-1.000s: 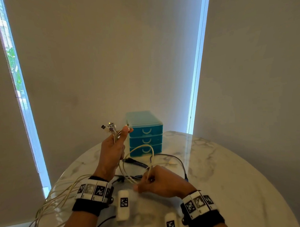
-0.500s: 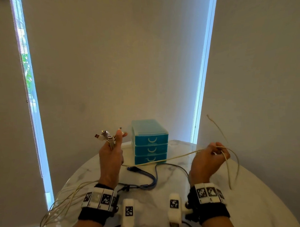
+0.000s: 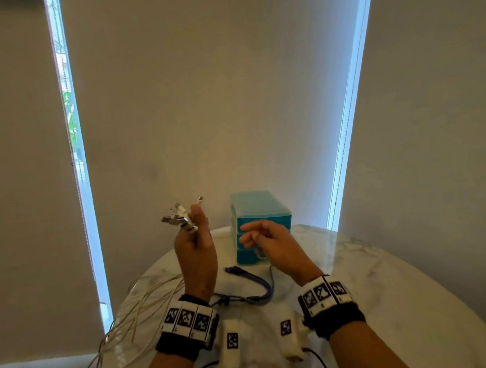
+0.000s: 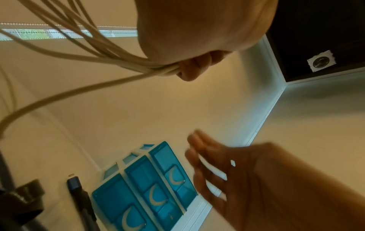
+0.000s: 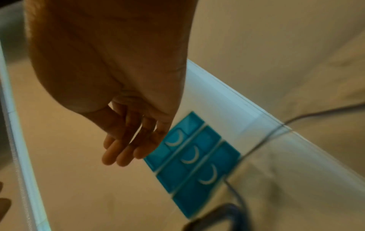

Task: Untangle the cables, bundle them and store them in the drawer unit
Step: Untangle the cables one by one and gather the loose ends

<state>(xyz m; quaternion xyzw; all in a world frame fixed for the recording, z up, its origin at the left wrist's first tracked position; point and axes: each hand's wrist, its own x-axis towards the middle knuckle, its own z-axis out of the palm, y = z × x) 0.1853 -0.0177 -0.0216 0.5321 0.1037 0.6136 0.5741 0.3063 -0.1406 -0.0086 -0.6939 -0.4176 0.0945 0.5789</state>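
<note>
My left hand [image 3: 195, 240] is raised over the table and grips a bunch of several white cables [image 4: 150, 70]; their plug ends [image 3: 179, 217] stick up above the thumb. The cables' long tails [image 3: 136, 311] trail down over the table's left edge. My right hand [image 3: 261, 238] hovers empty, fingers straight and relaxed, in front of the teal drawer unit [image 3: 260, 208], between it and the left hand. All three drawers [image 5: 189, 154] look closed. A dark blue cable [image 3: 256, 282] lies curled on the marble table [image 3: 392, 302] near my wrists.
The round marble table stands in a corner between blind-covered windows [image 3: 75, 162]. A thin dark wire [image 5: 262, 140] runs across the tabletop to the right of the drawer unit. White wrist-camera modules [image 3: 231, 341] hang under both wrists.
The right hand had pulled one white cable out to the right, then let it go; it now sits empty in front of the drawer unit. The left hand keeps gripping the plug ends.
</note>
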